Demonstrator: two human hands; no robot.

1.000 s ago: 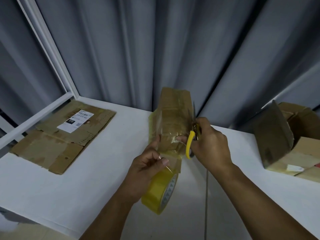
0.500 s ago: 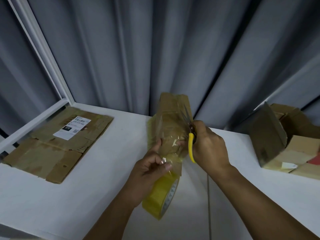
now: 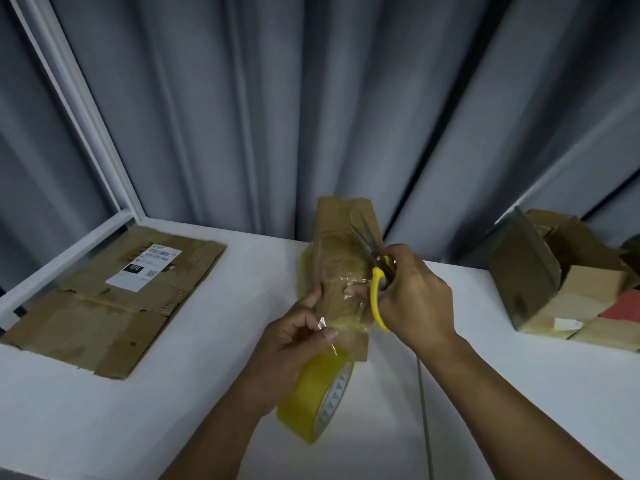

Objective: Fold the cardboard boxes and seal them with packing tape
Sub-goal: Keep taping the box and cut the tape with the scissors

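Holding the tape roll (image 3: 311, 400) under our left hand (image 3: 294, 344), we pinch the strip (image 3: 325, 325) that runs up to the cardboard box (image 3: 341, 244). The box sits at 12 o'clock from both hands on the white surface (image 3: 173, 393), its long axis running from 6 to 12. Our right hand (image 3: 415, 299), nearer the box at its 3 o'clock side, grips the scissors (image 3: 374, 282), blades parted and pointing to 11. We judge the cut belongs between roll and box.

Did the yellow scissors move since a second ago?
Yes. The scissors in the right hand tipped left: their blades stood along the right edge of the taped cardboard box, and now lean across its front.
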